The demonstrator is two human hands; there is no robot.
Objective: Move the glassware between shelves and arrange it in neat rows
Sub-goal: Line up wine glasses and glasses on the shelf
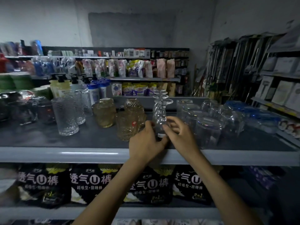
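A clear stemmed glass [159,118] stands upside down near the front of the grey top shelf [90,155], more inverted stemmed glasses lined up behind it. My left hand [146,143] curls round its bowl from the left. My right hand [180,135] pinches the bowl from the right. Amber patterned glasses [127,125] stand just left of my hands. Tall clear textured tumblers [65,116] form a row further left. Inverted clear tumblers [208,132] sit in rows to the right.
Dark glasses and bowls [24,109] crowd the shelf's left end, and blue-wrapped packs [259,116] lie at its right end. Black packaged goods [92,184] fill the shelf below. Pump bottles [60,86] stand behind the tumblers. Other store racks stand beyond.
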